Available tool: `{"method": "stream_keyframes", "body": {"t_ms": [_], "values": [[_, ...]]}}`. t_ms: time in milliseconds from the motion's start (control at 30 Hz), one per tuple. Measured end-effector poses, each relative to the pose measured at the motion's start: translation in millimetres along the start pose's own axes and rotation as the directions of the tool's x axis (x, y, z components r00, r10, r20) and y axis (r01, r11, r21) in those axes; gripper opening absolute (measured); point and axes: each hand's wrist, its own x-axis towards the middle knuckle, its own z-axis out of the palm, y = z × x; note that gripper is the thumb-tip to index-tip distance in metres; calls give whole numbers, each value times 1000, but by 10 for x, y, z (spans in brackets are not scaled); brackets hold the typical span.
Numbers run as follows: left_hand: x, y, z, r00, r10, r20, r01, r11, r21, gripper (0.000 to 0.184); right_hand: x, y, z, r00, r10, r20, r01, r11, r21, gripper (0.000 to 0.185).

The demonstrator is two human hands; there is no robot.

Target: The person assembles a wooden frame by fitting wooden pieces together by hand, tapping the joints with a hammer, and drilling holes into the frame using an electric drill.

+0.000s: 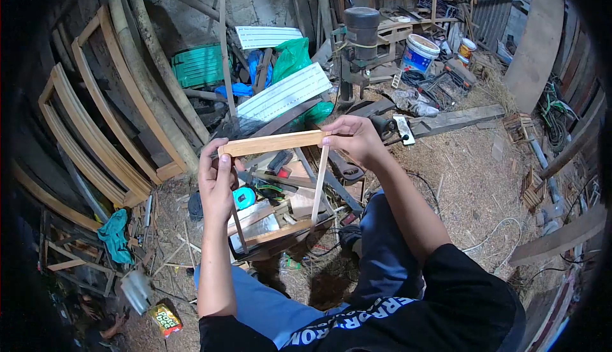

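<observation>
A slim rectangular wooden frame (274, 143) is held up in front of me by its upper corners, its two sides sloping down to a lower rail. My left hand (215, 183) grips the upper left corner between thumb and fingers. At the upper right corner, my right hand (356, 138) pinches the wood, thumb at the joint. Below and behind the frame lies a cluttered work surface with a turquoise tape measure (243, 197) and what looks like a hand plane (347, 169). Wood offcuts and other hand tools lie among them, partly hidden by the frame.
Curved wooden frames (121, 97) lean at the left. A drill-press-like machine (361, 33) stands ahead, near a paint bucket (419, 52). A white power strip (403, 129) lies on the shavings-covered floor (468, 180). A yellow snack bag (166, 318) is at lower left, near another person's hand (115, 326).
</observation>
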Motion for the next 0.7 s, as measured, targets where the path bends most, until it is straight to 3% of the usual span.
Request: {"method": "stream_keyframes", "body": {"t_ms": [200,367,467,600,700], "values": [[-54,103,29,998,20,-51,-16,997,81,31,-12,22,68,999,-30,-18,28,996,-90,19],[-53,252,93,996,53,-78,-47,996,75,31,-52,35,71,997,-70,42,73,995,-62,17],[-29,219,38,995,93,-30,-91,994,65,28,-32,122,81,995,-66,76,70,996,-61,15],[-16,345,-16,988,152,11,-150,958,243,19,-21,178,176,997,3,83,3,997,-77,15],[-15,498,-28,987,158,-5,-149,940,307,13,22,226,272,983,26,182,12,979,-204,17]]}}
